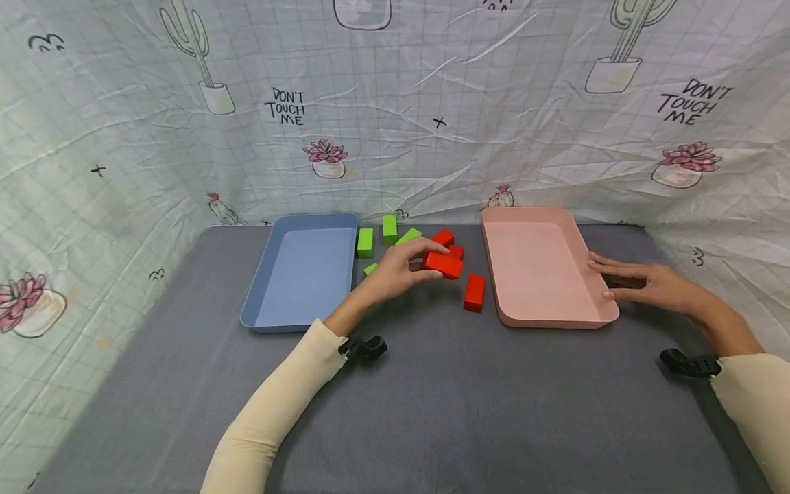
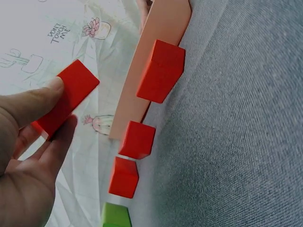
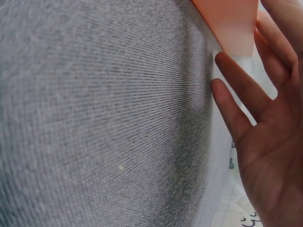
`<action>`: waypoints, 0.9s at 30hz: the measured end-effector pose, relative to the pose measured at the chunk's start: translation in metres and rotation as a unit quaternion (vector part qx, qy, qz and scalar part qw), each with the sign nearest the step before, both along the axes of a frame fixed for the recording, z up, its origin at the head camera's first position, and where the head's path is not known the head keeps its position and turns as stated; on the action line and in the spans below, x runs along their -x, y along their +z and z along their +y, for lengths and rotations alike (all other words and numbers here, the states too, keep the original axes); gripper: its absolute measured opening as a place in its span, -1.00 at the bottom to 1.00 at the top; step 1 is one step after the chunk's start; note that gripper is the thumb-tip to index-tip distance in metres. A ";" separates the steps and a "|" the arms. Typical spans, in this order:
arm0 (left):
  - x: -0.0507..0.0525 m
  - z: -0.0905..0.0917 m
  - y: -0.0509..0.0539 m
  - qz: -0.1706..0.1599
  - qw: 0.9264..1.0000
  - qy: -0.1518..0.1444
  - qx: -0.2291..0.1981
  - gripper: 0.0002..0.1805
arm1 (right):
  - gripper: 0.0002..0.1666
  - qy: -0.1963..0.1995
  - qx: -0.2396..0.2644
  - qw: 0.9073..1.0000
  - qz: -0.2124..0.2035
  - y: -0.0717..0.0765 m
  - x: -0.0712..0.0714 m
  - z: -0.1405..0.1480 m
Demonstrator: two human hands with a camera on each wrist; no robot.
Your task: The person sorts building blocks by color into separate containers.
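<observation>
My left hand (image 1: pixel 398 269) pinches a red block (image 1: pixel 443 265) between thumb and fingers, lifted above the table, as the left wrist view also shows. Below and around it lie other red blocks; one red block (image 1: pixel 474 293) sits apart, close to the pink tray (image 1: pixel 549 321). My right hand (image 1: pixel 663 288) is at the pink tray's right side, its fingers extended and the fingertips at the tray's wall. In the right wrist view those fingers (image 3: pixel 244 87) are spread, with nothing held in them.
A blue tray (image 1: pixel 299 274) stands on the left of the grey table (image 1: pixel 457 405). Between the trays are several green blocks (image 1: pixel 365 243), partly behind my left hand. A patterned cloth (image 1: pixel 395 103) hangs along the back and sides.
</observation>
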State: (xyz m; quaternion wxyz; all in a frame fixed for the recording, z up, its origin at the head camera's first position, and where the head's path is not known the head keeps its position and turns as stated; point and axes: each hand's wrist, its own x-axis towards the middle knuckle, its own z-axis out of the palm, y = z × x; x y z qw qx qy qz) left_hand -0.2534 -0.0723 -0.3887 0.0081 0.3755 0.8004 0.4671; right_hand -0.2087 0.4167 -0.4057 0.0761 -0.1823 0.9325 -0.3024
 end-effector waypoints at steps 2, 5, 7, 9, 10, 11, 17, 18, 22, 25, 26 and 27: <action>0.000 0.001 0.000 -0.012 1.000 0.003 -0.024 -0.55 | -0.27 -0.002 -0.005 1.000 0.001 -0.001 0.000 0.000; -0.001 0.001 0.001 -0.024 0.999 0.013 -0.044 -0.56 | -0.27 -0.006 -0.011 1.000 -0.001 -0.001 0.000 0.000; -0.002 0.000 0.002 -0.030 0.998 0.018 -0.054 -0.57 | -0.26 -0.010 -0.013 1.000 -0.004 0.000 -0.001 -0.001; -0.002 -0.001 0.004 -0.036 0.997 0.024 -0.062 -0.57 | -0.26 -0.012 -0.016 1.000 -0.006 0.000 -0.001 -0.001; -0.002 -0.001 0.005 -0.040 0.997 0.026 -0.066 -0.58 | -0.25 -0.014 -0.017 1.000 -0.007 0.000 -0.002 0.000; -0.003 -0.001 0.006 -0.043 0.996 0.030 -0.069 -0.58 | -0.25 -0.015 -0.018 1.000 -0.007 0.000 -0.002 0.000; -0.005 -0.001 0.009 -0.060 0.994 0.037 -0.084 -0.57 | -0.24 -0.015 -0.031 0.999 -0.014 0.000 -0.001 0.002; -0.006 0.000 0.009 -0.061 0.994 0.038 -0.085 -0.57 | -0.24 -0.015 -0.032 0.999 -0.017 0.000 -0.001 0.003; -0.007 0.000 0.009 -0.061 0.993 0.045 -0.092 -0.57 | -0.23 -0.012 -0.032 0.999 -0.033 0.002 0.000 0.004; -0.007 0.001 0.010 -0.060 0.993 0.049 -0.090 -0.57 | -0.24 -0.010 -0.034 0.999 -0.037 0.002 0.001 0.003; -0.007 0.002 0.009 -0.061 0.993 0.049 -0.088 -0.57 | -0.24 -0.010 -0.034 0.999 -0.038 0.002 0.001 0.003; -0.008 0.002 0.010 -0.060 0.993 0.049 -0.086 -0.56 | -0.24 -0.009 -0.035 0.999 -0.038 0.003 0.001 0.002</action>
